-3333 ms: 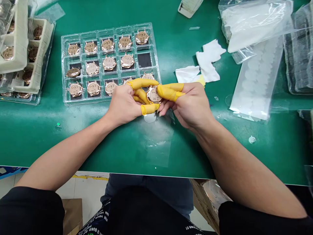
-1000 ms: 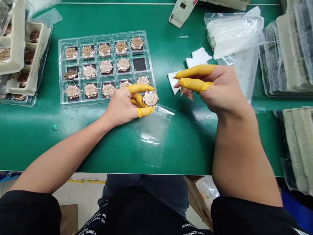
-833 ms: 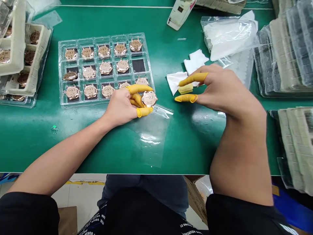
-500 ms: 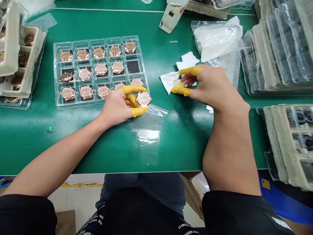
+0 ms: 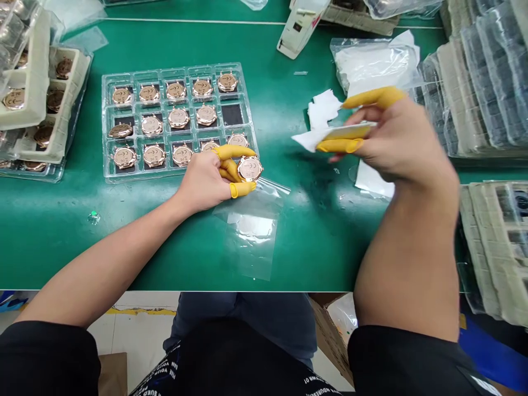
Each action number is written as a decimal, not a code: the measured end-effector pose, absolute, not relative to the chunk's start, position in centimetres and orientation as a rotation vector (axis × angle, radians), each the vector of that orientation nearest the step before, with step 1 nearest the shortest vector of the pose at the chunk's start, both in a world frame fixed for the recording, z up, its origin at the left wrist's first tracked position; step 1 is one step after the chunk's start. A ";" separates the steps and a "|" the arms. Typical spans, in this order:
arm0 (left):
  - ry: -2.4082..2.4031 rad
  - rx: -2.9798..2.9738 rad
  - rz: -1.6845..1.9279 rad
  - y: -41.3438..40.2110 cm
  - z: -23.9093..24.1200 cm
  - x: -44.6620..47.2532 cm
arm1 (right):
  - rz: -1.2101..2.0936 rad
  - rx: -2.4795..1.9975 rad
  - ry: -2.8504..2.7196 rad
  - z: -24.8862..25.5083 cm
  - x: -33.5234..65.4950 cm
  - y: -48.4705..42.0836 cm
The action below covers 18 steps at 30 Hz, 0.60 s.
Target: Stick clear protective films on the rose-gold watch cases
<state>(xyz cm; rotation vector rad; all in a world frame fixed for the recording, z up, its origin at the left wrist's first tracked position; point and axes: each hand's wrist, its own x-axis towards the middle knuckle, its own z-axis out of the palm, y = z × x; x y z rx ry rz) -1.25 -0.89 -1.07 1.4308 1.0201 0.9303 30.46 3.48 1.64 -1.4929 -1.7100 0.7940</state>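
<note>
My left hand [image 5: 208, 179], with yellow finger cots, pinches a rose-gold watch case [image 5: 249, 168] back side up, just above the mouth of a clear plastic bag [image 5: 251, 225] lying on the green table. My right hand [image 5: 391, 140], also in yellow cots, is lifted above the table to the right and grips a thin pale yellow and white pad [image 5: 344, 132] between thumb and fingers. A clear tray [image 5: 179, 121] holding several watch cases sits just behind my left hand.
White cloths [image 5: 324, 110] lie near my right hand. A clear bag of white material [image 5: 371, 60] is behind it. Stacks of bagged trays [image 5: 487, 82] fill the right side. Foam trays with watch cases [image 5: 37, 104] stand at the far left. A white box [image 5: 299, 27] lies at the back.
My right hand let go of the watch case, reached to the cloths, picked up the thin pad and lifted it. My left hand kept holding the case over the bag.
</note>
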 end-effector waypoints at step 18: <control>0.938 1.394 0.881 -0.6 -0.9 -1.4 | 0.489 -1.063 -1.967 1.3 21.7 0.3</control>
